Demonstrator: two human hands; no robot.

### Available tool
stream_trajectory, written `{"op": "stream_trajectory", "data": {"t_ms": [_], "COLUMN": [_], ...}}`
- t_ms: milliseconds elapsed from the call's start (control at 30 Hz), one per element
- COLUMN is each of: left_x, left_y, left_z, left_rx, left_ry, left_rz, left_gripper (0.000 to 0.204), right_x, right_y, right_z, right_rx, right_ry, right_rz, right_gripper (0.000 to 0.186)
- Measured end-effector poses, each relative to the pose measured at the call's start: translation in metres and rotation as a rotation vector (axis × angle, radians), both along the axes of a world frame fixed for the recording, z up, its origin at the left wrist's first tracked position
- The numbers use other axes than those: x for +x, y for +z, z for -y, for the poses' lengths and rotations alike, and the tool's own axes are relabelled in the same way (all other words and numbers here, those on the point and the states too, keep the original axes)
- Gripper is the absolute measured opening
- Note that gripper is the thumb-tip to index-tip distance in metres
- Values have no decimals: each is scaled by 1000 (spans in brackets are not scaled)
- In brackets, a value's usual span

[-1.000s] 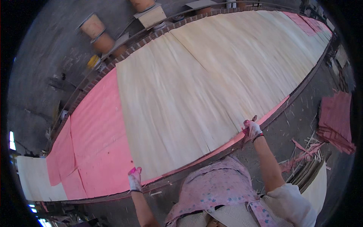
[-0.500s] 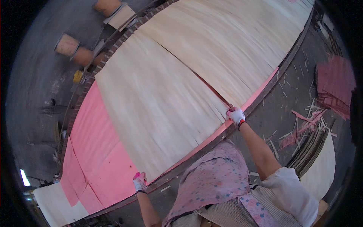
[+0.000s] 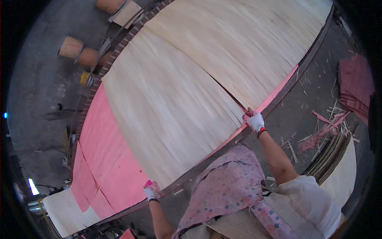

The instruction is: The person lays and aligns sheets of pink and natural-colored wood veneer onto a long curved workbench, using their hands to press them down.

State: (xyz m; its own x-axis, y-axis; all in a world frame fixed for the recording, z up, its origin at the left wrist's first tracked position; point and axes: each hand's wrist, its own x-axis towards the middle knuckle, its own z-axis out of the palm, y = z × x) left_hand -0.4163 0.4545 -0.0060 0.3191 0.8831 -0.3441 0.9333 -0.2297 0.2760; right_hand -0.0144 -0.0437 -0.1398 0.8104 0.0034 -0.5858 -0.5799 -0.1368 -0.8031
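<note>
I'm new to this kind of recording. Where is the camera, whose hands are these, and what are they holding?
There is no machine here: a person works with two gloved hands. The view comes from a wide camera on their head, looking down, so straight edges bend and the rim is black. Their flowered apron shows at the bottom.

On the long surface lie a pale sheet, a second pale sheet beyond it, and pink sheets to the left. The left hand is at the pale sheet's near left corner, the right hand at its near right corner, by a narrow gap. They seem to hold it there, but the fingers hide the grip.
</note>
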Motion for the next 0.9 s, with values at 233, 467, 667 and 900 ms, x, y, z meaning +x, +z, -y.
{"op": "stream_trajectory", "data": {"t_ms": [233,467,667,900], "left_x": [-2,22,99,172], "left_y": [-32,-33,-27,-65], "left_z": [-12,27,85,169], "left_rx": [-8,-50,96,91], "left_ry": [142,310,-391,-812], "left_rz": [187,242,-29,134], "left_gripper": [5,67,95,93], "right_x": [28,21,32,39], "right_y": [12,-7,3,65], "right_z": [-6,-4,1,-3], "right_rx": [-597,-532,-536,-195], "right_ry": [341,297,415,296], "right_rz": [21,-26,-92,-124], "right_gripper": [43,43,41,28]}}
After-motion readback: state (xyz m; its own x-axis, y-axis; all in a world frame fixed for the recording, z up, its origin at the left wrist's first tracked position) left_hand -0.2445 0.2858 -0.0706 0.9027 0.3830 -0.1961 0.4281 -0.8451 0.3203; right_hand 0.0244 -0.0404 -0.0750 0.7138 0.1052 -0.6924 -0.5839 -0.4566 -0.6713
